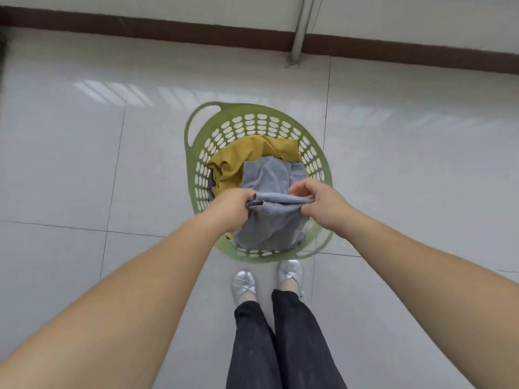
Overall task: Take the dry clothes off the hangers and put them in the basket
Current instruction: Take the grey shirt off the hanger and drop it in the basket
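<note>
Floor (pixel 84 164) of pale glossy tiles runs to a wall with a dark brown skirting band (pixel 196 36), and a grey pipe (pixel 299 32) comes down that wall to the floor at the upper right. One round green basket (pixel 202 127) with oval holes in its wall stands on the tiles directly in front of the person; one loop handle shows at its upper left, another at its lower right. Two silver shoes (pixel 243 284) stand just behind the basket, below black trouser legs (pixel 280 346). Both bare forearms reach forward over the near rim, hiding part of it.

Two garments are in view. A mustard-yellow garment (pixel 233 158) lies inside the basket toward the far side. A grey garment (pixel 269 175) lies on top of it and fills the near half, its upper edge lifted into a taut fold between the two hands.

The left hand (pixel 233 209) has its fingers curled around the left end of that fold, gripping the bunched cloth. The right hand (pixel 323 203) holds the right end, with its fingers (pixel 300 188) bent over the top of the fold and the thumb beneath, pinching the cloth. Both hands hover just over the basket's near half, a little apart from each other, joined only by the stretched grey edge.
</note>
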